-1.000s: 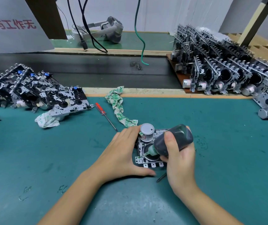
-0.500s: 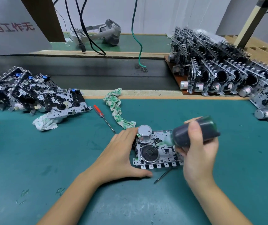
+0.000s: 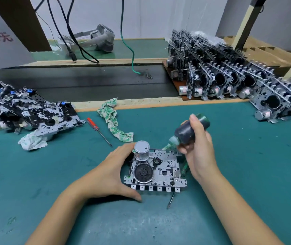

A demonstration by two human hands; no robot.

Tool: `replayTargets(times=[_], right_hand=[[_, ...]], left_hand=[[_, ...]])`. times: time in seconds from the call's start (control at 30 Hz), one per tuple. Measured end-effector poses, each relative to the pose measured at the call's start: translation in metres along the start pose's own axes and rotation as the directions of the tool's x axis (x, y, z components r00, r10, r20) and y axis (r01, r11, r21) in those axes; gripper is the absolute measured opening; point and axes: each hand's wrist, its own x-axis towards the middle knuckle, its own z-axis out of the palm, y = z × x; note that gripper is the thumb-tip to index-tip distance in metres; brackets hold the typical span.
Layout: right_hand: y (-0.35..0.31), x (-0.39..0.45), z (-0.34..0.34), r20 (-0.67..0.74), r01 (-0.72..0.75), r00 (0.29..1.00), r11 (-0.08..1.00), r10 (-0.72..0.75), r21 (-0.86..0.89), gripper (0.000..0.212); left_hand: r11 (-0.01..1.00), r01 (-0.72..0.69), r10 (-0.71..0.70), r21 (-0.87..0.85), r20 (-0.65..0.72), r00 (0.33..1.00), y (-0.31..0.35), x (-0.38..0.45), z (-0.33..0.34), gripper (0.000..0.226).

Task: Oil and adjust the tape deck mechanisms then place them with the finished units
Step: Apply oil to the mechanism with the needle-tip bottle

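A tape deck mechanism (image 3: 164, 169) lies flat on the green mat, with a silver motor and a black flywheel on its left side. My left hand (image 3: 109, 171) cups its left edge, thumb along the front corner and fingers behind the motor. My right hand (image 3: 198, 152) grips a dark oil bottle (image 3: 188, 130), tilted with its green nozzle pointing down-left at the mechanism's back edge. A green-handled tool lies partly hidden under that hand. A pile of mechanisms (image 3: 26, 112) sits at the left. Rows of upright mechanisms (image 3: 229, 80) stand at the right.
A red-handled screwdriver (image 3: 98, 130) and a green-printed rag (image 3: 113, 122) lie behind the mechanism. A crumpled cloth (image 3: 32, 142) sits under the left pile. A dark conveyor belt (image 3: 88, 84) runs beyond the mat's wooden edge. Cables and a grey headset (image 3: 100, 39) are at the back.
My right hand has moved the oil bottle from over the flywheel to the right and up, then tipped the nozzle down at the mechanism's back edge. My left hand stays put.
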Motion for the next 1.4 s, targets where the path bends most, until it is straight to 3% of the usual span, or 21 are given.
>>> replayTargets(times=[0.07,0.13,0.27,0.33,0.4,0.43,0.5,0.57,0.6,0.63,0.73,0.9,1.1,1.23,1.4], right_hand=[[-0.001,0.002,0.0,0.01,-0.011,1.0,0.998,0.01,0.068,0.042],[-0.004,0.003,0.0,0.006,-0.027,1.0,0.988,0.026,0.153,0.037],[-0.012,0.004,0.0,-0.023,-0.081,0.995,0.937,0.095,0.34,0.029],[-0.018,0.003,-0.003,-0.023,-0.11,0.99,0.873,0.137,0.474,0.03],[-0.024,0.001,-0.006,-0.022,-0.103,0.989,0.791,0.145,0.603,0.031],[-0.026,0.0,-0.008,-0.025,-0.086,0.991,0.761,0.134,0.643,0.032],[-0.028,-0.003,-0.008,-0.039,-0.068,0.992,0.755,0.123,0.652,0.032],[-0.027,-0.007,-0.002,-0.043,-0.081,0.99,0.798,0.134,0.597,0.032],[-0.024,-0.011,0.003,-0.038,-0.091,0.99,0.818,0.136,0.568,0.031],[-0.021,-0.015,0.009,-0.03,-0.097,0.991,0.836,0.134,0.539,0.028],[-0.01,-0.031,0.022,0.02,-0.09,0.996,0.921,0.088,0.38,0.03],[0.001,-0.046,0.028,0.068,0.013,0.997,0.987,-0.024,0.158,0.032],[0.002,-0.047,0.03,0.072,0.074,0.994,0.996,-0.077,0.042,0.023],[0.002,-0.048,0.03,0.082,0.08,0.993,0.997,-0.08,0.008,0.019],[0.004,-0.048,0.03,0.095,0.095,0.991,0.995,-0.095,0.006,0.023]], left_hand=[[0.993,0.05,-0.056,-0.11,-0.044,0.997,0.008,0.001,0.003,0.111],[0.967,0.102,-0.149,-0.235,-0.191,0.97,0.022,0.007,0.013,0.098],[0.981,0.146,-0.192,-0.128,-0.557,0.808,0.047,0.025,0.039,0.038],[0.954,0.173,-0.289,-0.244,-0.606,0.741,0.052,0.03,0.04,0.015],[0.837,0.158,-0.467,-0.523,-0.534,0.705,0.056,0.034,0.033,0.008],[0.678,0.102,-0.561,-0.728,-0.423,0.712,0.059,0.035,0.03,0.012],[0.123,-0.039,-0.592,-0.992,-0.105,0.799,0.062,0.038,0.029,0.03],[-0.362,-0.104,-0.436,-0.927,0.07,0.897,0.063,0.037,0.035,0.047],[-0.497,-0.115,-0.378,-0.86,0.095,0.921,0.064,0.036,0.038,0.05],[-0.56,-0.125,-0.345,-0.819,0.093,0.934,0.064,0.036,0.042,0.048],[-0.571,-0.16,-0.309,-0.805,0.03,0.951,0.061,0.037,0.051,0.042],[-0.551,-0.204,-0.354,-0.809,0.006,0.935,0.053,0.04,0.058,0.056],[-0.552,-0.187,-0.332,-0.812,0.008,0.943,0.055,0.04,0.06,0.038],[-0.554,-0.225,-0.352,-0.802,-0.019,0.936,0.055,0.039,0.061,0.051],[-0.535,-0.235,-0.344,-0.812,-0.045,0.938,0.06,0.039,0.06,0.047]])
